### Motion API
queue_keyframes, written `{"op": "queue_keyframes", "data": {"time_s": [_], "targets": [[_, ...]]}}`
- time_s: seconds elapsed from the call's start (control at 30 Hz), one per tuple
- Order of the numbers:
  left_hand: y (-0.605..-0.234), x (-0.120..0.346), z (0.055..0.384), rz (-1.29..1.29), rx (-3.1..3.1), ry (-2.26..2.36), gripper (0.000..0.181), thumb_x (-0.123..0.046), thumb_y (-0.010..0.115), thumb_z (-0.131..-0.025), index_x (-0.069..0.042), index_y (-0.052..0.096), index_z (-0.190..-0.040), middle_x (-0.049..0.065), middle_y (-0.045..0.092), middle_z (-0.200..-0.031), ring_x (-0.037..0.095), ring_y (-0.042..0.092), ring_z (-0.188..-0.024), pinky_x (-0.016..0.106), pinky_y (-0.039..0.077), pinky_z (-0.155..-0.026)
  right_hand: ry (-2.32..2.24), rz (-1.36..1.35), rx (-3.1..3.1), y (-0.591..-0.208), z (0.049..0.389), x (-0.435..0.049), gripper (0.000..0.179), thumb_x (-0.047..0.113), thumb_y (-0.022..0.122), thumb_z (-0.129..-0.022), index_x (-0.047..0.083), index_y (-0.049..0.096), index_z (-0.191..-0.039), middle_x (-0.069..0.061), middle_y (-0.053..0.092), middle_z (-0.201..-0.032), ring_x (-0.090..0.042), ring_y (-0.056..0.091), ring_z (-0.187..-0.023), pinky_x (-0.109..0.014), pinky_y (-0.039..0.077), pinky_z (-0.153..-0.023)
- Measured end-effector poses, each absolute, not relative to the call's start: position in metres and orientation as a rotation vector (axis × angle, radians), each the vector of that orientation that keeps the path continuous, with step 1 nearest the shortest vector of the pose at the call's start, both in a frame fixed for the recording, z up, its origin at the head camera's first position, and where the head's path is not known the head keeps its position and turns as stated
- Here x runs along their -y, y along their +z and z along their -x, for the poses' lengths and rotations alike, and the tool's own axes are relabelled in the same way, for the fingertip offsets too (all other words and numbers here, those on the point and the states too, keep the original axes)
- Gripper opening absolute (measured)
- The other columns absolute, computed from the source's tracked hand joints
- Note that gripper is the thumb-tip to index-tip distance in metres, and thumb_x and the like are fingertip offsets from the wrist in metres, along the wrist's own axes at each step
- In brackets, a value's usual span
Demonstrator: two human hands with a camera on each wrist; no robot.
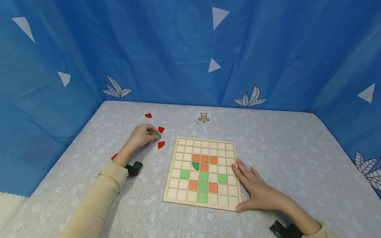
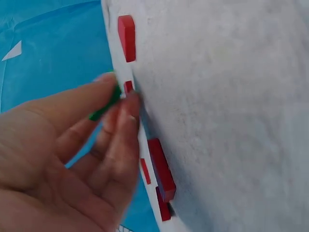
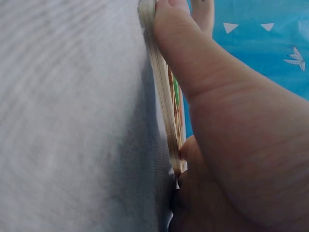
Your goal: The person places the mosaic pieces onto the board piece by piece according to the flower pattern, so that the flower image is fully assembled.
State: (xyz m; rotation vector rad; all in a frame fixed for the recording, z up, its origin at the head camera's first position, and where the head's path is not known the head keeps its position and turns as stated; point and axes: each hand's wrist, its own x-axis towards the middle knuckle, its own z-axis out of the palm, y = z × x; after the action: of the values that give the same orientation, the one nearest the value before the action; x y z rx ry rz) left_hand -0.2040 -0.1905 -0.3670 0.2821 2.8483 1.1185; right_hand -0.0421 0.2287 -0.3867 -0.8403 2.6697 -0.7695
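My left hand [image 1: 143, 135] pinches a small green piece [image 1: 156, 134] between thumb and fingers, left of the wooden grid board [image 1: 170, 195]. The left wrist view shows the green piece [image 2: 112, 104] partly covered by the fingers, so its full outline is hidden. Red quarter-circle pieces [image 1: 161, 144] lie around this hand on the cloth. On the board sit orange squares [image 1: 204, 159], light green squares [image 1: 203, 176] and one dark green quarter-circle [image 1: 195, 165]. With fingers spread, my right hand [image 1: 259, 188] rests along the board's right edge, thumb at the near corner.
A small printed pattern card [image 1: 203, 117] lies behind the board on the patterned tablecloth [image 1: 268, 142]. Another red piece [image 1: 148, 115] is farther back on the left. The blue curtain [image 1: 178, 49] encloses the table's back and sides.
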Motion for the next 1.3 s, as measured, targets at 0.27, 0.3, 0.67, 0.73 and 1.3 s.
{"op": "queue_keyframes", "data": {"time_s": [0.27,0.3,0.67,0.73,1.3], "targets": [[-0.345,0.179,0.196,-0.320,-2.790,1.263,0.015,-0.010,0.073,-0.082,-0.004,0.064,-0.091,0.010,0.061,-0.089,0.025,0.059,-0.080,0.033,0.047,-0.060,-0.772,0.822,-2.664,-0.387,0.043,-0.229,0.122,0.064,0.072,-0.065,0.006,0.007,-0.150,-0.017,-0.004,-0.154,-0.031,-0.003,-0.139,-0.038,-0.011,-0.106],[-0.341,0.175,0.194,-0.334,-2.773,1.282,0.014,-0.010,0.073,-0.082,-0.004,0.064,-0.092,0.009,0.061,-0.089,0.024,0.060,-0.079,0.033,0.047,-0.062,-0.770,0.821,-2.664,-0.387,0.043,-0.228,0.122,0.064,0.072,-0.065,0.006,0.007,-0.150,-0.017,-0.004,-0.154,-0.031,-0.003,-0.139,-0.039,-0.011,-0.106],[-0.312,0.136,0.174,-0.642,-2.628,1.381,0.017,-0.007,0.067,-0.087,-0.003,0.069,-0.103,0.006,0.064,-0.090,0.020,0.059,-0.083,0.035,0.048,-0.073,-0.751,0.805,-2.660,-0.386,0.044,-0.228,0.123,0.065,0.071,-0.064,0.005,0.008,-0.150,-0.017,-0.004,-0.154,-0.032,-0.003,-0.139,-0.043,-0.009,-0.106],[-0.310,0.131,0.171,-0.682,-2.592,1.374,0.019,-0.008,0.065,-0.088,-0.004,0.069,-0.106,0.005,0.064,-0.093,0.020,0.059,-0.085,0.035,0.048,-0.074,-0.756,0.810,-2.659,-0.385,0.044,-0.228,0.123,0.064,0.072,-0.064,0.004,0.008,-0.150,-0.017,-0.004,-0.153,-0.032,-0.003,-0.139,-0.044,-0.008,-0.106],[-0.317,0.082,0.155,-0.875,-2.356,1.323,0.024,-0.004,0.068,-0.085,-0.003,0.068,-0.108,0.002,0.064,-0.087,0.022,0.064,-0.079,0.028,0.050,-0.067,-0.769,0.850,-2.666,-0.386,0.044,-0.228,0.122,0.063,0.073,-0.064,0.003,0.009,-0.150,-0.019,-0.003,-0.153,-0.033,-0.002,-0.139,-0.047,-0.007,-0.106]]}}
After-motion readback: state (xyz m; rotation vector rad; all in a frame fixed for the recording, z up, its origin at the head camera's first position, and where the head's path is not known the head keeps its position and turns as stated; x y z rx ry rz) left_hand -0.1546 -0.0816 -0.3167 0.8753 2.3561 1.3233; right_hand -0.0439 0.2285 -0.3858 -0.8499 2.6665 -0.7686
